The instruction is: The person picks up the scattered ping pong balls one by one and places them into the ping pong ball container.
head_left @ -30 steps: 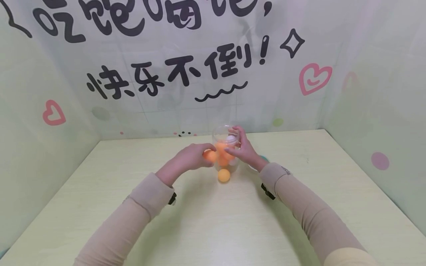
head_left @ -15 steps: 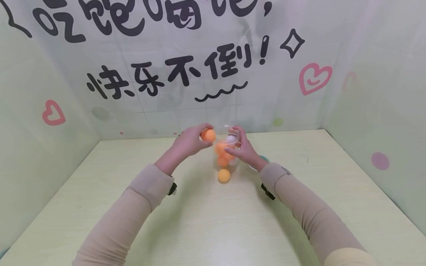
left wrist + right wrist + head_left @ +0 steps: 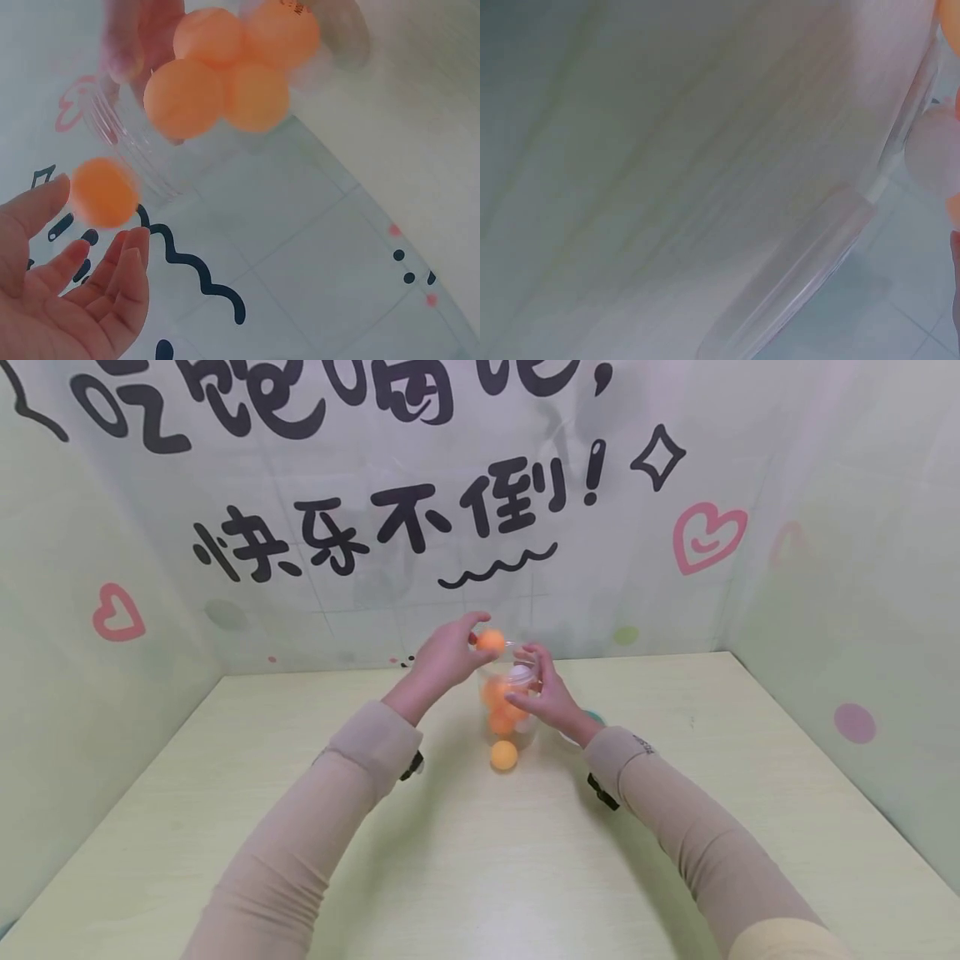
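Observation:
A clear plastic jar (image 3: 491, 681) stands upright at the back of the table, with several orange ping-pong balls and some white ones inside. My right hand (image 3: 551, 693) grips the jar's right side, thumb in front and fingers behind. At the jar's mouth is one orange ping-pong ball (image 3: 491, 641), blurred in the left wrist view. Beside it my left hand (image 3: 447, 652) has its fingers spread apart, the ball just off or barely touching a fingertip. Another orange ball (image 3: 504, 756) lies on the table in front of the jar.
A round thing with a teal edge (image 3: 592, 718) lies partly hidden behind the right wrist. The pale wooden table (image 3: 495, 877) meets a printed white curtain (image 3: 360, 618) behind the jar. In the right wrist view a clear rimmed edge (image 3: 787, 277) is close to the camera.
The left hand has raised an orange ball from beside the jar, moved right to its mouth and loosened its fingers. The right hand and jar have not visibly moved.

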Tool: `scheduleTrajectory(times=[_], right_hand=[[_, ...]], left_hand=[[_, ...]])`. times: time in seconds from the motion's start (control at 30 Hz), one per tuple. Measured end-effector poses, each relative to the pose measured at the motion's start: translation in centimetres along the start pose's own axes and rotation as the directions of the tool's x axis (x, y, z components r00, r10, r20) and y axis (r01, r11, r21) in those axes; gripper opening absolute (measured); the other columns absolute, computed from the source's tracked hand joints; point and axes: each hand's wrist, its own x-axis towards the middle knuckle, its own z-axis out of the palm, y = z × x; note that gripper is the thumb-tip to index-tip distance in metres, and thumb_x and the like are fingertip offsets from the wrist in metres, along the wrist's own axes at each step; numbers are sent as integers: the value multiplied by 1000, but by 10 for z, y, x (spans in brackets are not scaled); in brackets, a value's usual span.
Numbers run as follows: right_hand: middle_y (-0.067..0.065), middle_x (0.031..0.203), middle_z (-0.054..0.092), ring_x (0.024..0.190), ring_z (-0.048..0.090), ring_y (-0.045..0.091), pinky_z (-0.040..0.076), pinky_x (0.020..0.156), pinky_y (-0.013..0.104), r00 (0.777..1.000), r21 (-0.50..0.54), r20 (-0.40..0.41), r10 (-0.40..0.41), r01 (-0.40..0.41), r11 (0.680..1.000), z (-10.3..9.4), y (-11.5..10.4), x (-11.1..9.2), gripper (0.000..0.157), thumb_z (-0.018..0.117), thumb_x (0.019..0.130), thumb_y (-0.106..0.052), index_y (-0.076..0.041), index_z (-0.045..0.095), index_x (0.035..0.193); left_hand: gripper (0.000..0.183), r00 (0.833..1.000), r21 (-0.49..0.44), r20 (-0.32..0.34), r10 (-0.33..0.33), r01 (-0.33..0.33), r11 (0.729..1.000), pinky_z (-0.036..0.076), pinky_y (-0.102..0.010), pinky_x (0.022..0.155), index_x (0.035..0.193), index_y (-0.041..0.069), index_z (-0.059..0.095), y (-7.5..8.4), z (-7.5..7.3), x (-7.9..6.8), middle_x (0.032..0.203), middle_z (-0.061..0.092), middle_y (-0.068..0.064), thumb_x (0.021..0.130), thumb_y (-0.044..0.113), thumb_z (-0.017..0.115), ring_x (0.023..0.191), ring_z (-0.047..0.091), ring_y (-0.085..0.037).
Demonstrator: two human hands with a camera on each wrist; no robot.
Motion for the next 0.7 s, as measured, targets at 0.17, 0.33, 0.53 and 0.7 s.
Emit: scheduleTrajectory(times=[0.17,0.33,0.53,0.7], right_hand=[[16,143,31,127,35,32,31,101,55,1000,-20,-15,-6,5,1000,-1,22,7,67,63,84,-6,-9,19,134],[10,143,33,127,36,28,32,100,52,1000,-30,-17,-11,11,999,0,31,10,68,64,83,-11,-13,20,135],[15,144,30,127,35,33,32,101,53,1000,-10,-10,17,-17,1000,0,16,6,68,62,84,-6,-7,19,136],[22,143,28,128,33,38,31,101,55,1000,-23,-10,5,-5,1000,1,0,-1,68,60,83,0,-2,17,135]], left_hand=[[59,999,-12,20,-42,42,999,48,-40,81,139,18,36,-1,0,1,123,55,-12,87,30,61,102,55,-26],[51,999,5,21,-42,42,999,49,-39,79,134,15,42,-4,1,-9,121,55,-12,88,27,60,100,56,-26],[26,999,150,47,28,-34,988,49,-28,61,111,11,59,0,12,-32,95,63,-6,88,22,60,79,57,-19],[18,981,216,173,91,-128,968,42,-22,50,102,10,63,-6,39,-50,77,62,0,86,17,59,62,53,-13]])
